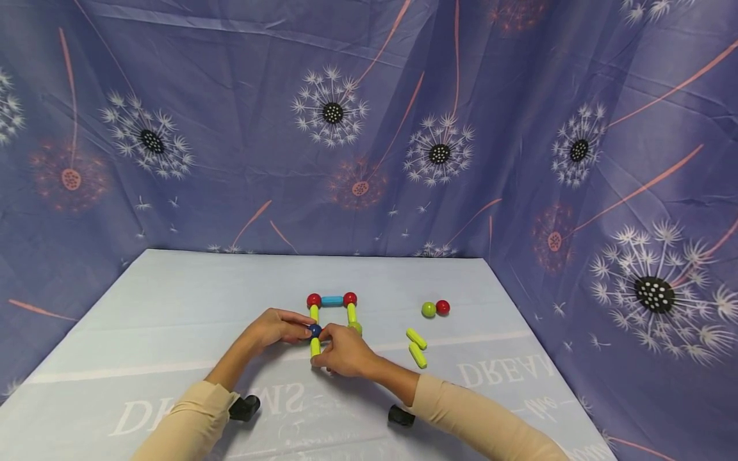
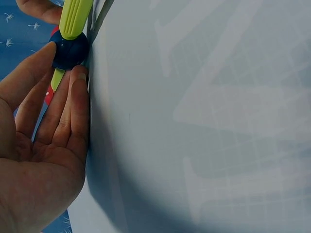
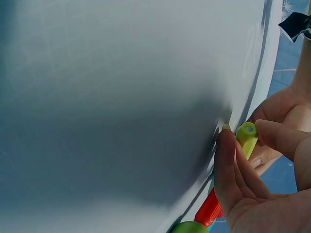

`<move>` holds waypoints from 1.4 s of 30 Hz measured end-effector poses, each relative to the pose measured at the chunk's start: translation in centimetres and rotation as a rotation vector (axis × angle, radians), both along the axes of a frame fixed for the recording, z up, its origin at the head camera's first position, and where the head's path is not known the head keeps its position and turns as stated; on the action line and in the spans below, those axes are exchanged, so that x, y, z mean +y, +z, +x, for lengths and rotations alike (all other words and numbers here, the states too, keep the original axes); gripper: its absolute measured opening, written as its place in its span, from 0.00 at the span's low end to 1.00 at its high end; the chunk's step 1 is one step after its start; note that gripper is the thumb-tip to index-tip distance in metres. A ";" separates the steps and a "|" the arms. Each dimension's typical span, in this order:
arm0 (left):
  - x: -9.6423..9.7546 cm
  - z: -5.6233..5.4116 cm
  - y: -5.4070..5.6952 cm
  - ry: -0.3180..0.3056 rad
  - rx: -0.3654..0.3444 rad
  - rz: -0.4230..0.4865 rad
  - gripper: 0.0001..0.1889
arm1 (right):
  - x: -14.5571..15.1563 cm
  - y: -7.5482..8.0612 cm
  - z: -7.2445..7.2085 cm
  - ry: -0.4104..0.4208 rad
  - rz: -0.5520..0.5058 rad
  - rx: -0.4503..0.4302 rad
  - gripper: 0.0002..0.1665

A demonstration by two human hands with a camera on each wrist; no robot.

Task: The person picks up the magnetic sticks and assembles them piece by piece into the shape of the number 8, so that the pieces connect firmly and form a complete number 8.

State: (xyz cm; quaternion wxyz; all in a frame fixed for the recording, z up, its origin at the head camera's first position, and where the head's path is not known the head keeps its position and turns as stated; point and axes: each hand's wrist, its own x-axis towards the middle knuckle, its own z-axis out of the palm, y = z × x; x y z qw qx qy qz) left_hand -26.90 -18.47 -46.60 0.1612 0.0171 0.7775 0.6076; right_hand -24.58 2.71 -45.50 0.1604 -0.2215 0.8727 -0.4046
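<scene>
A flat frame of magnetic rods and balls lies on the table: two red balls (image 1: 350,299) joined by a light blue rod (image 1: 332,301) at the far side, and yellow-green rods (image 1: 352,313) down both sides. A green ball (image 3: 190,227) and a red rod (image 3: 209,208) form its near side. My left hand (image 1: 282,328) pinches the dark blue ball (image 2: 71,50) at the near left corner. From that ball a yellow-green rod (image 1: 315,347) points toward me, and my right hand (image 1: 346,352) pinches it between thumb and fingers. A magnet tip shows at its free end.
Right of the frame lie two loose yellow-green rods (image 1: 418,355). Farther back, a loose green ball (image 1: 428,310) touches a loose red ball (image 1: 442,307). A patterned purple cloth (image 1: 380,128) hangs behind and to the right of the table (image 1: 196,301).
</scene>
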 end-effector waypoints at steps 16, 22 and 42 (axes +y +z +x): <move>0.1 0.0 0.0 0.008 -0.011 -0.011 0.20 | 0.3 0.2 0.0 0.006 0.033 -0.009 0.25; 0.1 0.0 0.0 0.006 -0.018 0.000 0.19 | 1.3 1.2 -0.4 0.014 0.051 0.053 0.24; 0.2 -0.3 -0.1 0.035 -0.049 -0.042 0.19 | 11.6 2.7 -3.9 -0.261 0.058 0.224 0.21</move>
